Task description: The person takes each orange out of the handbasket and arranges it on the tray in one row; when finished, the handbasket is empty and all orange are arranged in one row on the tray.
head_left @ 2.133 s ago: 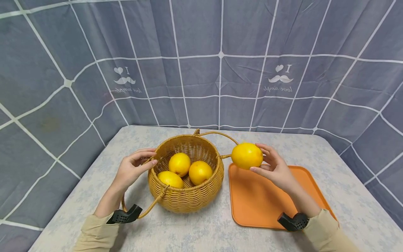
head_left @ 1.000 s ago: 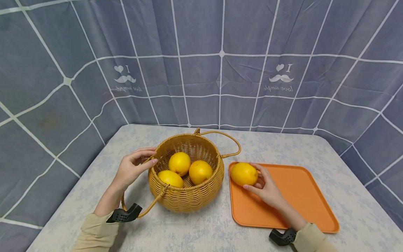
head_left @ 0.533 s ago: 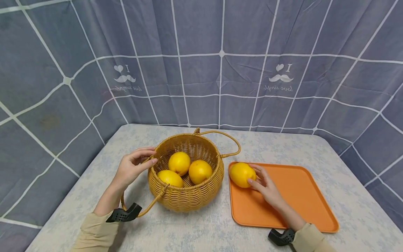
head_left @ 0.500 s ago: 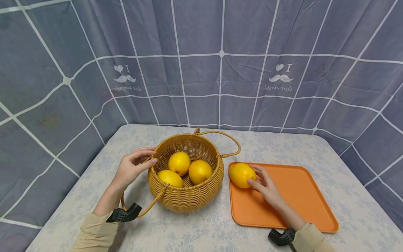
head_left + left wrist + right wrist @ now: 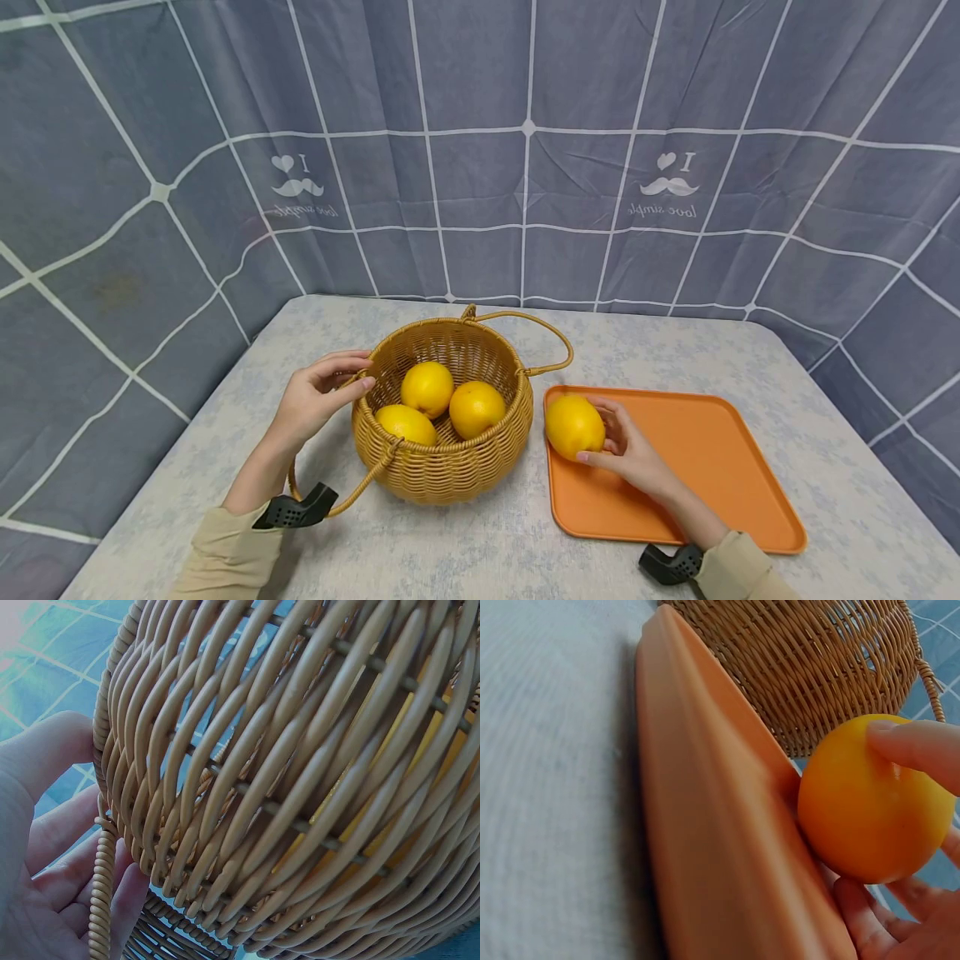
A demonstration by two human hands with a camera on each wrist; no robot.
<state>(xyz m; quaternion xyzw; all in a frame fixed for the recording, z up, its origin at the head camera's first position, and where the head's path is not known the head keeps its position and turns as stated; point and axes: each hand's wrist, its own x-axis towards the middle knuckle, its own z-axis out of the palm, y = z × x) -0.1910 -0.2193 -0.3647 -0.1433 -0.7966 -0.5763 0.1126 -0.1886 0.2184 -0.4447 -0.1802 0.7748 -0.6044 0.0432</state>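
Observation:
A round wicker basket (image 5: pixel 442 471) stands left of the middle of the table, with three yellow lemons (image 5: pixel 427 390) inside. My left hand (image 5: pixel 318 396) holds its left rim between thumb and fingers; in the left wrist view the fingers (image 5: pixel 67 881) reach past the base of a handle. Over the back left corner of an orange tray (image 5: pixel 675 475), my right hand (image 5: pixel 626 446) grips another lemon (image 5: pixel 573 427). In the right wrist view the thumb lies on top of this lemon (image 5: pixel 874 802) and the fingers are beneath and beside it, low over the tray.
One basket handle (image 5: pixel 566 342) sticks out toward the tray's back left corner; the other handle (image 5: pixel 360 492) hangs down near the left wrist. A blue-grey checked curtain (image 5: pixel 480 183) closes off the back and sides of the pale patterned table (image 5: pixel 480 558).
My right hand has brought the lemon from the air beside the basket handle down to the tray's back left corner, then turned it a little toward the front. The left hand and basket stay put.

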